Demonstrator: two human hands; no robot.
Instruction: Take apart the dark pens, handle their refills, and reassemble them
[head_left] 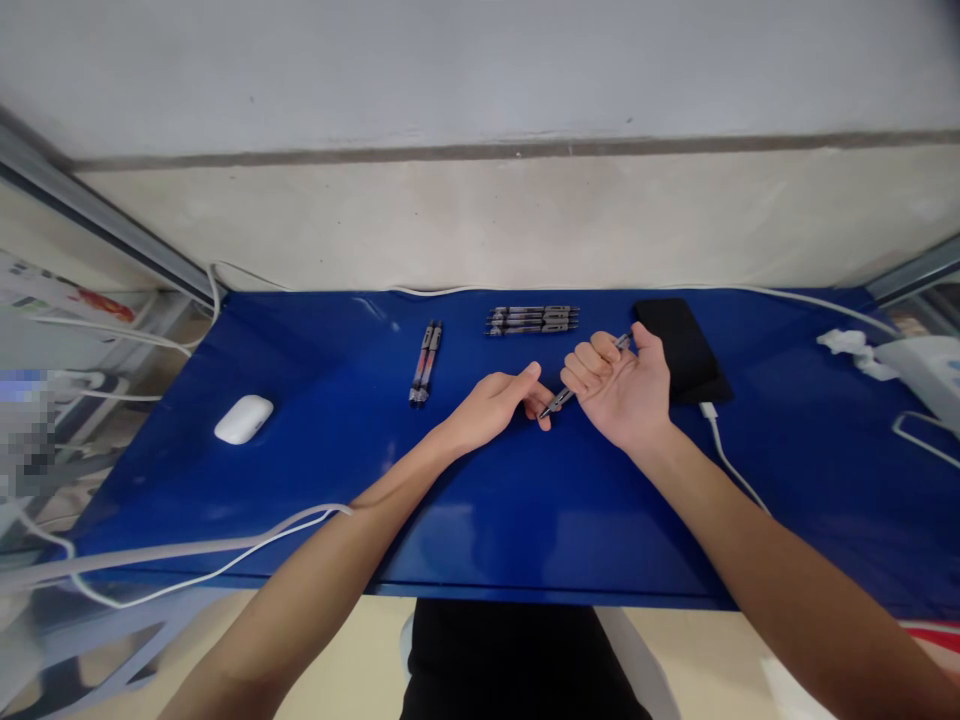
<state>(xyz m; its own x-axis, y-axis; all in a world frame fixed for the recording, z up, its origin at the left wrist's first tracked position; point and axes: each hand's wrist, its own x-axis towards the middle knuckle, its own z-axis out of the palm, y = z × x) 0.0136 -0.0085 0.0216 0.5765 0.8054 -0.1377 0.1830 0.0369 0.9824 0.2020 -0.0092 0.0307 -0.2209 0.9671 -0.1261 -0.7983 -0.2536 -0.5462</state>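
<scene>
A dark grey pen (559, 402) slants up to the right in my right hand (619, 385), whose fingers curl around its middle. The thumb is at the pen's upper end. My left hand (501, 405) is at the pen's lower end, with its thumb raised apart from the fingers; its fingertips reach under or against the tip, and I cannot tell whether they press on it. Just behind the hands, several similar pens (532, 320) lie side by side in a stack running left to right. Two more pens (425, 365) lie together, pointing away from me, left of my left hand.
On the blue table (480, 520), a black phone-like slab (679, 345) lies to the right with a white cable (724, 450) beside it. A white earbud case (244, 419) sits at the left. White cords (202, 550) cross the left front edge. A wall rises behind.
</scene>
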